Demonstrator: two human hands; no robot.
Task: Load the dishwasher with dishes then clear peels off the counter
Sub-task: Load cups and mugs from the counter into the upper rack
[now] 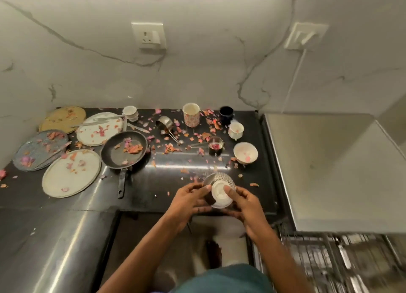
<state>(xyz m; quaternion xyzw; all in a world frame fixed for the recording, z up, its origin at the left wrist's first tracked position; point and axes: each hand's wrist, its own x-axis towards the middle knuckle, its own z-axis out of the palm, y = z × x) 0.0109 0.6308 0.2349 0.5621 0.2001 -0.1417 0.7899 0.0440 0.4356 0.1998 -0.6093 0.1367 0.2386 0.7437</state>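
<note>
A small white bowl (220, 193) with a knobbly outer wall is held tilted above the front edge of the black bench (167, 182), the left hand (189, 201) and right hand (243, 202) curled round it; a shiny metal piece, perhaps a cup, sits against its left side. Pink and orange peels (173, 147) lie scattered over the bench. At the left lie four plates, the nearest a cream plate (71, 173), beside a black frying pan (123, 149) holding peels. Further back stand a flowered cup (191, 114), a dark mug (226, 114) and a white bowl (245, 153). The dishwasher rack (334, 259) shows blurred at lower right.
</note>
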